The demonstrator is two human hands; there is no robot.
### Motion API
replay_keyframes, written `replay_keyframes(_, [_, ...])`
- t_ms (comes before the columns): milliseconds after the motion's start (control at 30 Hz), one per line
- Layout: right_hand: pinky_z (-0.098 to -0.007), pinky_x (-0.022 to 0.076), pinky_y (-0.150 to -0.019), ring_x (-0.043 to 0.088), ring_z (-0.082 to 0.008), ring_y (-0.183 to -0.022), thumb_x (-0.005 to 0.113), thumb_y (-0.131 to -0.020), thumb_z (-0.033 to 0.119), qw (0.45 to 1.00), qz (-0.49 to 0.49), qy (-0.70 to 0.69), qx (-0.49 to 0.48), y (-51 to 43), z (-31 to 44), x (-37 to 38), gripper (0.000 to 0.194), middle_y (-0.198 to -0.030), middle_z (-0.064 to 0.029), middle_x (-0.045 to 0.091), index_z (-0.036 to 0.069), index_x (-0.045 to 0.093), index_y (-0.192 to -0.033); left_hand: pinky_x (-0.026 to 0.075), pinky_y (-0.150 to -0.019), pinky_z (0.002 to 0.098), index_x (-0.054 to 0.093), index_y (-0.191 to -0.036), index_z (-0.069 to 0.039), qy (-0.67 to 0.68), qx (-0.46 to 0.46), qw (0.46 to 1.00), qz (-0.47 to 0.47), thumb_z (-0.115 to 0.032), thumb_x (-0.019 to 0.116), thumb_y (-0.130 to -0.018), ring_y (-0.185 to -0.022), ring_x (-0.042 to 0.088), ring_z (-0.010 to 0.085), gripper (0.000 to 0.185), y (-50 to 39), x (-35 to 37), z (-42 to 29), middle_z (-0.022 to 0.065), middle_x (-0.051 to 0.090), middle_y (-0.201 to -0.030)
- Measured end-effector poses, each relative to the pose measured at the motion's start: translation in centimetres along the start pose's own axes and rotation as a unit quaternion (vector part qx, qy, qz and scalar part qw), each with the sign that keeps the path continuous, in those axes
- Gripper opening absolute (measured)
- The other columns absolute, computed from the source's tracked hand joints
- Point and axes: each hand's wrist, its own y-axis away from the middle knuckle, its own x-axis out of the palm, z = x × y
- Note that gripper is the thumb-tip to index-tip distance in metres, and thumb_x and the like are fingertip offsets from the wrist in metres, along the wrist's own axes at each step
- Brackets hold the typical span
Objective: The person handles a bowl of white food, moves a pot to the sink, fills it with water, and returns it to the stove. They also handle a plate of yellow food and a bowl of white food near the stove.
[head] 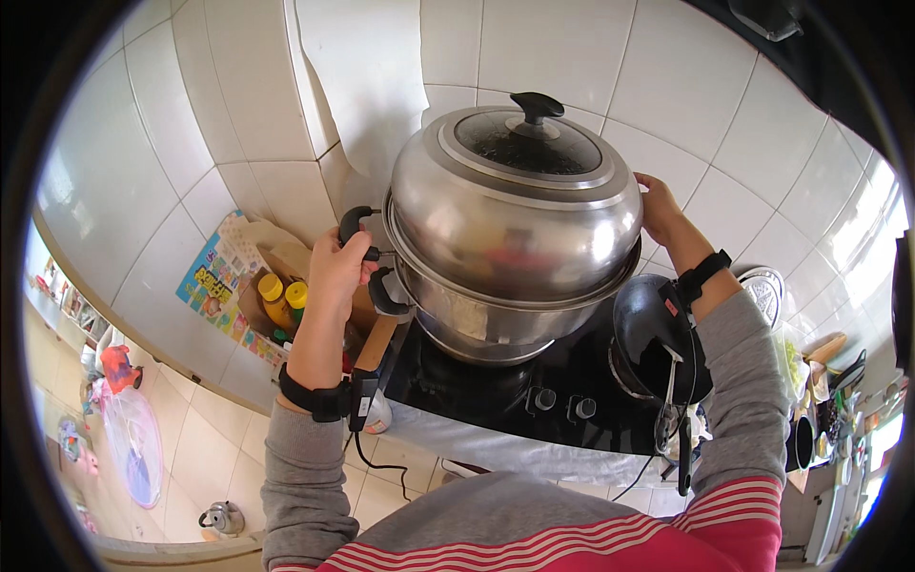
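A large stainless-steel steamer pot (500, 322) stands on the left part of a black glass cooktop (457, 386). Its domed metal lid (515, 229) has a glass centre and a black knob (536, 107). My left hand (342, 261) is closed around a black side handle (354, 223) of the upper tier. Another black handle (387, 292) sits just below that hand. My right hand (658, 207) is at the right side of the pot, by the lid's edge; its fingertips are partly hidden behind the steel, so its grip cannot be told.
A black frying pan (654, 336) with a metal utensil (670, 393) lies at the cooktop's right. Left of the pot, a cardboard box holds yellow-capped bottles (271, 289). Tiled walls (550, 43) rise behind. A kettle (223, 517) stands at lower left.
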Motion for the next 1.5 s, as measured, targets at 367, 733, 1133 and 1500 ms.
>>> replay_keyframes(367, [-0.028, 0.0427, -0.054, 0.054, -0.0158, -0.067, 0.054, -0.081, -0.009, 0.999, 0.012, 0.026, 0.027, -1.7, -0.3, 0.8, 0.066, -0.093, -0.0164, 0.06, 0.0, 0.029, -0.141, 0.039, -0.043, 0.0202, 0.056, -0.093, 0.0, 0.028, -0.009, 0.999, -0.021, -0.023, 0.06, -0.08, -0.048, 0.05, 0.0083, 0.026, -1.9, 0.2, 1.2, 0.0047, 0.055, -0.066])
replay_keyframes(733, [-0.0339, 0.0515, -0.078, 0.061, -0.0255, -0.099, 0.059, -0.085, -0.002, 0.997, 0.023, 0.071, 0.031, -0.9, -0.3, 1.6, 0.066, -0.117, -0.0253, 0.055, -0.002, 0.024, -0.142, 0.036, -0.044, 0.0197, 0.058, -0.097, -0.001, 0.016, -0.011, 1.0, -0.009, -0.021, 0.06, -0.082, -0.048, 0.046, 0.0075, 0.025, -2.1, 0.1, 2.2, 0.0037, 0.054, -0.066])
replay_keyframes(1133, [-0.0357, 0.0503, -0.08, 0.058, -0.0259, -0.1, 0.06, -0.086, 0.005, 0.993, 0.045, 0.101, 0.042, -0.3, 0.2, 1.9, 0.07, -0.12, -0.0219, 0.053, -0.002, 0.02, -0.143, 0.037, -0.043, 0.0202, 0.056, -0.107, -0.002, -0.001, -0.049, 0.998, -0.034, -0.024, 0.058, -0.086, -0.05, 0.048, 0.0075, 0.031, -1.7, 0.4, 2.3, 0.0035, 0.052, -0.065])
replay_keyframes(1500, [-0.0451, 0.0461, -0.094, 0.041, -0.0393, -0.124, 0.07, -0.079, 0.022, 0.989, -0.004, 0.147, 0.011, 7.0, 3.5, -2.9, 0.088, -0.135, -0.0281, 0.037, -0.008, 0.015, -0.142, 0.032, -0.043, 0.0177, 0.042, -0.125, -0.002, -0.037, 0.238, 0.966, -0.091, -0.016, 0.065, -0.088, -0.049, 0.044, 0.0037, 0.046, 6.3, 5.0, 2.4, -0.0002, 0.049, -0.057])
